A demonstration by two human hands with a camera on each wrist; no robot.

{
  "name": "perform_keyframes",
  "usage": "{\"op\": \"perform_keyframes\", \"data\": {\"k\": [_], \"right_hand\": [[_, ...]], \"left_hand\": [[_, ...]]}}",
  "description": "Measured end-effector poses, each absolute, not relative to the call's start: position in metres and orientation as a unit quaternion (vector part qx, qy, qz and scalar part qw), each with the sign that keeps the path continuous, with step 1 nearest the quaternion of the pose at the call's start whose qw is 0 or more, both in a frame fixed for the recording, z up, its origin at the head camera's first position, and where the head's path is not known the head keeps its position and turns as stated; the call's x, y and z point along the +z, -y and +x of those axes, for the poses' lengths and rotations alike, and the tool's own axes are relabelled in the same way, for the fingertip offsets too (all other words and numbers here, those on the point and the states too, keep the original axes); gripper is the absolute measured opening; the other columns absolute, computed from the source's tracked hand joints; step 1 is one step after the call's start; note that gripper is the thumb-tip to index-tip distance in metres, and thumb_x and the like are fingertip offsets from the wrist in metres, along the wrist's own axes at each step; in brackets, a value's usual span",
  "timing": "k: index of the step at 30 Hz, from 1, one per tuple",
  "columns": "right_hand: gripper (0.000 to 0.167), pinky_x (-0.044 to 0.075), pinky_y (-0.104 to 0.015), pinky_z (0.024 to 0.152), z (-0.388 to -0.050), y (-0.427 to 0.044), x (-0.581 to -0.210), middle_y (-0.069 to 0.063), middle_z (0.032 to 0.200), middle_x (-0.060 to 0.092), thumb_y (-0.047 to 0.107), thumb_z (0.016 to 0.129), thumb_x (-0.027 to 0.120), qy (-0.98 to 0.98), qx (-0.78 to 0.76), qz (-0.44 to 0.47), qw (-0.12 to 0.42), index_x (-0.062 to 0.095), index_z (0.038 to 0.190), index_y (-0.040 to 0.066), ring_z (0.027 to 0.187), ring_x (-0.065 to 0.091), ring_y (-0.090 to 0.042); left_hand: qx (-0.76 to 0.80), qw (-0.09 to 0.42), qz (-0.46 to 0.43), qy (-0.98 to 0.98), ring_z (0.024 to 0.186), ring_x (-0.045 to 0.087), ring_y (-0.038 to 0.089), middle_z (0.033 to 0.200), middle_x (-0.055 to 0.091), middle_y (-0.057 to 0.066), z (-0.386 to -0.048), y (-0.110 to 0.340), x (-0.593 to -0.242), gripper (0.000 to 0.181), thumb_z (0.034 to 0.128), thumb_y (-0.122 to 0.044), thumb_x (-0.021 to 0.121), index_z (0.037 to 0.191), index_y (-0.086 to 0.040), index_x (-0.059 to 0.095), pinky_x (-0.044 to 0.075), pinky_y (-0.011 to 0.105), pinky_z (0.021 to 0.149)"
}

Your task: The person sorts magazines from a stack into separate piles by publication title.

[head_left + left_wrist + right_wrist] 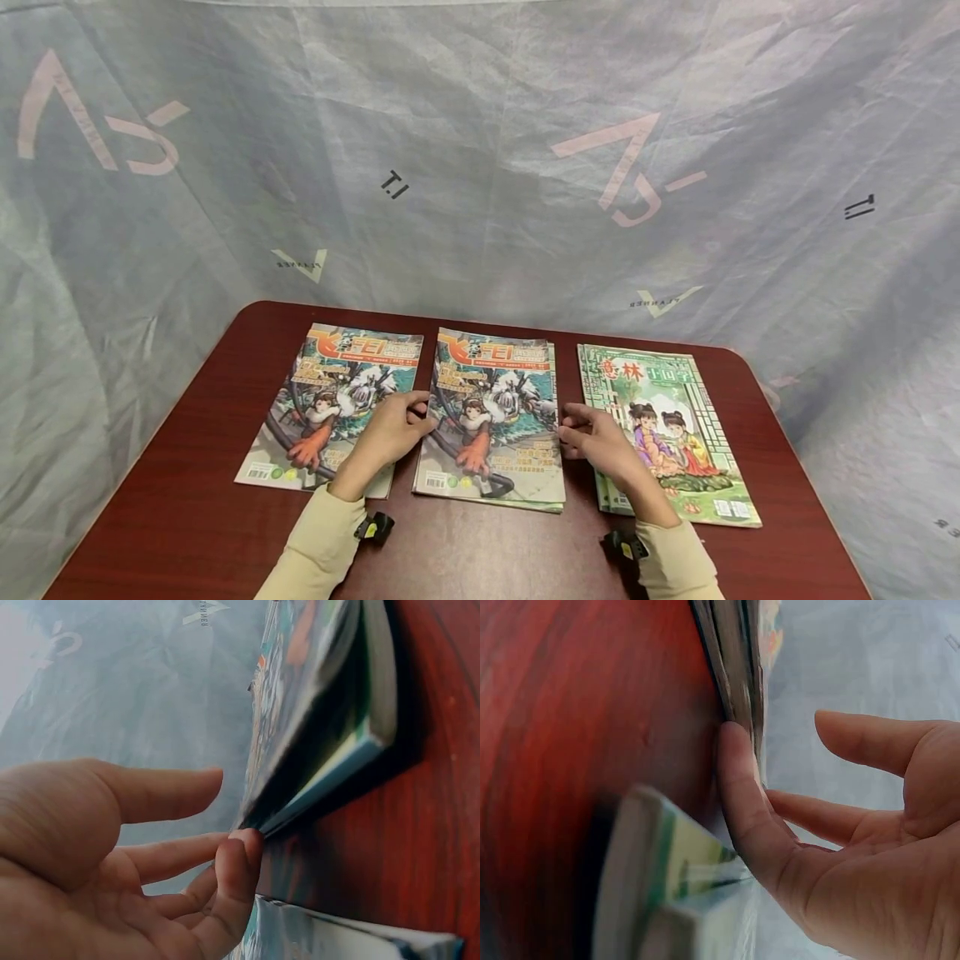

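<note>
In the head view, a middle stack of magazines (491, 417) lies between both hands, its top cover showing a figure in orange. My left hand (393, 429) is at the stack's left edge. In the left wrist view its fingertips (244, 844) touch that edge, with the thumb held apart. At the right edge is my right hand (600, 442). Its fingertips (736, 739) rest against the page edges in the right wrist view, thumb also apart. Neither hand grips the stack.
A second stack with the same cover (337, 408) lies to the left, partly behind the left forearm. Green-covered magazines (667, 433) lie to the right, partly behind the right hand. Grey printed cloth (480, 167) hangs behind the red-brown table (457, 550).
</note>
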State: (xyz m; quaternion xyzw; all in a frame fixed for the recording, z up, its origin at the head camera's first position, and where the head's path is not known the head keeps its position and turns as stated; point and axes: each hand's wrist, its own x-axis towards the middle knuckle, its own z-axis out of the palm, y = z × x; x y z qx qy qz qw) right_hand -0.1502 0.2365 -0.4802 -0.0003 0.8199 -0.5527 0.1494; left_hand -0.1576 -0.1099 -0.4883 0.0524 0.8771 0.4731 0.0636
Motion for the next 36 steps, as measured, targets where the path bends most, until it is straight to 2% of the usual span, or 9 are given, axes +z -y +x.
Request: {"op": "perform_keyframes", "data": {"k": [5, 10, 14, 20, 28, 32, 36], "right_hand": [[0.059, 0.067, -0.042, 0.084, -0.149, -0.235, -0.482, -0.031, 0.133, 0.06, 0.0, 0.11, 0.063, -0.824, -0.546, 0.005, 0.15, 0.039, 0.16, -0.02, 0.11, 0.07, -0.031], [0.061, 0.066, -0.04, 0.082, -0.147, -0.234, -0.482, -0.025, 0.128, 0.059, -0.001, 0.109, 0.062, -0.823, -0.548, 0.015, 0.151, 0.036, 0.161, -0.021, 0.11, 0.068, -0.029], [0.061, 0.066, -0.04, 0.081, -0.147, -0.234, -0.481, -0.021, 0.119, 0.058, -0.002, 0.109, 0.063, -0.828, -0.54, 0.022, 0.146, 0.036, 0.161, -0.021, 0.109, 0.071, -0.03], [0.054, 0.066, -0.036, 0.075, -0.149, -0.239, -0.478, -0.015, 0.108, 0.06, -0.004, 0.11, 0.061, -0.833, -0.537, 0.025, 0.129, 0.042, 0.159, -0.019, 0.097, 0.069, -0.024], [0.049, 0.065, -0.04, 0.074, -0.149, -0.243, -0.478, -0.019, 0.109, 0.067, -0.006, 0.111, 0.055, -0.814, -0.567, 0.014, 0.126, 0.042, 0.158, -0.01, 0.092, 0.063, -0.022], [0.051, 0.064, -0.041, 0.073, -0.148, -0.244, -0.478, -0.022, 0.107, 0.07, -0.008, 0.111, 0.053, -0.808, -0.576, 0.009, 0.126, 0.039, 0.16, -0.008, 0.09, 0.064, -0.023], [0.051, 0.064, -0.041, 0.071, -0.148, -0.244, -0.477, -0.019, 0.104, 0.071, -0.008, 0.11, 0.053, -0.804, -0.582, 0.006, 0.124, 0.04, 0.159, -0.006, 0.086, 0.065, -0.023]], "left_hand": [[0.481, 0.056, 0.059, -0.873, 0.095, 0.075, 0.027, 0.115, 0.074, 0.017, -0.157, 0.107, -0.487, 0.049, 0.0994, -0.001, 0.079, 0.145, 0.011, 0.066, 0.063, 0.046, 0.083], [0.498, 0.062, 0.067, -0.863, 0.093, 0.076, 0.027, 0.109, 0.075, 0.014, -0.155, 0.103, -0.486, 0.054, 0.0961, 0.002, 0.08, 0.147, 0.01, 0.064, 0.063, 0.045, 0.083], [0.524, 0.086, 0.067, -0.845, 0.091, 0.077, 0.026, 0.107, 0.074, 0.014, -0.153, 0.1, -0.487, 0.06, 0.0945, 0.008, 0.077, 0.152, 0.009, 0.06, 0.065, 0.043, 0.079], [0.564, 0.122, 0.067, -0.814, 0.081, 0.074, 0.023, 0.107, 0.07, 0.018, -0.152, 0.097, -0.488, 0.066, 0.0942, 0.014, 0.071, 0.157, 0.01, 0.054, 0.066, 0.039, 0.069], [0.537, 0.114, 0.063, -0.834, 0.08, 0.072, 0.02, 0.106, 0.07, 0.014, -0.151, 0.095, -0.488, 0.065, 0.0945, 0.014, 0.072, 0.157, 0.007, 0.056, 0.064, 0.037, 0.069], [0.534, 0.113, 0.064, -0.836, 0.08, 0.071, 0.019, 0.105, 0.069, 0.013, -0.152, 0.095, -0.488, 0.065, 0.0955, 0.015, 0.07, 0.158, 0.006, 0.056, 0.063, 0.036, 0.068], [0.529, 0.115, 0.064, -0.838, 0.079, 0.071, 0.018, 0.105, 0.069, 0.011, -0.152, 0.095, -0.487, 0.064, 0.0963, 0.016, 0.069, 0.158, 0.005, 0.056, 0.062, 0.036, 0.068]]}}
